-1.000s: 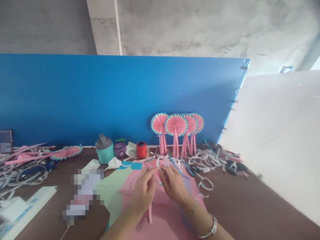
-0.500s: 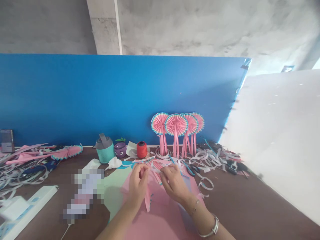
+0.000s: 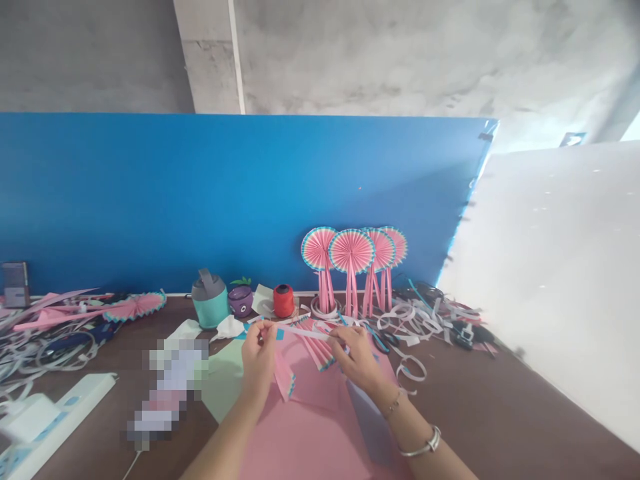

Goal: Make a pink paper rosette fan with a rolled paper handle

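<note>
A narrow white strip (image 3: 305, 332) is stretched level between my two hands. My left hand (image 3: 259, 363) pinches its left end, fingers closed. The right end is between the fingertips of my right hand (image 3: 357, 357), which wears a bracelet and a silver bangle. Beside my left hand a folded pink paper piece (image 3: 285, 379) with a blue-edged end hangs down; whether that hand also grips it, I cannot tell. Behind the strip a pleated pink paper (image 3: 319, 350) fans out. Beneath both hands lie pink paper sheets (image 3: 310, 433).
Several round pink paper fans (image 3: 351, 252) stand against the blue partition (image 3: 200, 200). Nearby are a red thread spool (image 3: 283, 301), a purple pot (image 3: 241, 300) and a teal cup (image 3: 210, 308). Curled white strips (image 3: 415, 320) and scissors (image 3: 383, 341) lie right. A power strip (image 3: 75, 407) sits left.
My hands have moved apart, the left one going left, and the white strip is now drawn out between them. The pleated pink paper behind it shows more fully.
</note>
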A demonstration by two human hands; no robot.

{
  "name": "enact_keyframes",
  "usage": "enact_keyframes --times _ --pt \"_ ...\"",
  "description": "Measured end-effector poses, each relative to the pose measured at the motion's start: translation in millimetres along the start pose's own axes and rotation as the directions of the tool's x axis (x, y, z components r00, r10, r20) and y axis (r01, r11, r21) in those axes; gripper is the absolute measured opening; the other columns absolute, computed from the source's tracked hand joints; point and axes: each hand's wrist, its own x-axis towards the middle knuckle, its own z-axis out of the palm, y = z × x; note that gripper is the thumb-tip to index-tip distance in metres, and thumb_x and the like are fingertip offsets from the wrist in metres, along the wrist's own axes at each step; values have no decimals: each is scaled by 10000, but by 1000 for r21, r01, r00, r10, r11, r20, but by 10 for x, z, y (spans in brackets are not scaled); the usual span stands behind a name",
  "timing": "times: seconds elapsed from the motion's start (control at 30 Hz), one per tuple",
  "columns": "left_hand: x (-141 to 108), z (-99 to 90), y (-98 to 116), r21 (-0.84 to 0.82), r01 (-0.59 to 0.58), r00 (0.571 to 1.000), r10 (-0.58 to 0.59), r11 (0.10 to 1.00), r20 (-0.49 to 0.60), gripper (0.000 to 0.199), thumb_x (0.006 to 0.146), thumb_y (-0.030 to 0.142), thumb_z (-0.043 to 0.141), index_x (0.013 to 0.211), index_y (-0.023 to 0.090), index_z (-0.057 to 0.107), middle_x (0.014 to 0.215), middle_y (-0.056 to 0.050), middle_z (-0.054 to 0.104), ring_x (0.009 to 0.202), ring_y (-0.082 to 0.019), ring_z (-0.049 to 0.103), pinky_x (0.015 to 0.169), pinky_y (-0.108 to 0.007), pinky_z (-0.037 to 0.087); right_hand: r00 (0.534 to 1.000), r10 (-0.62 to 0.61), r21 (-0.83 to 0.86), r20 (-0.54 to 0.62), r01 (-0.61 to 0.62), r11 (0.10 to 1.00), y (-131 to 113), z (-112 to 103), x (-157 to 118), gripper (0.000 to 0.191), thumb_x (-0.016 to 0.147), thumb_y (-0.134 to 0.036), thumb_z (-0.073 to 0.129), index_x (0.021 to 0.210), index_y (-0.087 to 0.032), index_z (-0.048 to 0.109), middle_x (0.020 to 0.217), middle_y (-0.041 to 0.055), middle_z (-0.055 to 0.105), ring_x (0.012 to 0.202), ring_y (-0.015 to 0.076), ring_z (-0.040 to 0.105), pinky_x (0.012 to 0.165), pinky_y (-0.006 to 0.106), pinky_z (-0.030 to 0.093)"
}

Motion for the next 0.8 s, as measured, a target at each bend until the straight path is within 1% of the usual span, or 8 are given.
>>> enact_keyframes --times 0.2,0.33,0.47,0.57,0.63,0.73,0.8 --pt "7 2 -76 45 -9 1000 9 999 -7 307 805 507 565 798 200 578 654 49 417 600 -137 417 595 -247 345 997 -40 11 -68 41 999 79 48 -10 217 877 -219 425 704 -197 554 639 -23 569 616 135 491 730 307 306" --pt "1 2 -79 46 -23 1000 24 999 -17 301 807 499 560 822 198 578 692 31 489 639 -150 466 621 -260 373 994 -71 7 -88 72 997 97 58 -10 221 873 -186 407 734 -199 579 659 -11 598 627 144 515 720 311 304" --pt "9 0 -64 52 -60 997 62 997 -43 287 812 480 552 828 195 578 732 14 536 695 -164 501 654 -269 391 988 -100 13 -118 103 995 123 66 -8 239 868 -158 391 841 -201 625 732 5 653 675 155 549 736 317 304" --pt "10 -6 -63 60 -85 994 89 995 -57 277 815 470 552 820 195 577 731 17 523 705 -165 501 669 -271 398 989 -97 9 -109 98 995 125 67 -5 233 880 -174 403 787 -200 615 693 -2 638 653 150 550 725 316 301" --pt "0 -9 -61 67 -100 993 104 993 -61 271 821 466 549 826 197 576 724 22 509 700 -162 495 676 -272 399 988 -94 7 -122 95 995 118 62 -4 230 882 -185 415 750 -199 602 672 -5 626 644 148 553 722 317 299" --pt "-28 -9 -42 79 -136 987 142 988 -79 265 832 462 535 817 200 572 720 23 497 703 -161 488 687 -272 398 983 -101 6 -153 104 995 110 53 -6 211 877 -186 429 776 -204 613 693 -4 635 667 150 567 739 321 301" --pt "-45 -5 -22 81 -152 983 159 985 -89 263 840 458 523 803 201 567 715 22 490 705 -163 483 686 -271 396 982 -110 1 -154 112 994 111 50 -8 213 879 -179 426 799 -210 621 734 1 654 698 154 580 752 325 301"
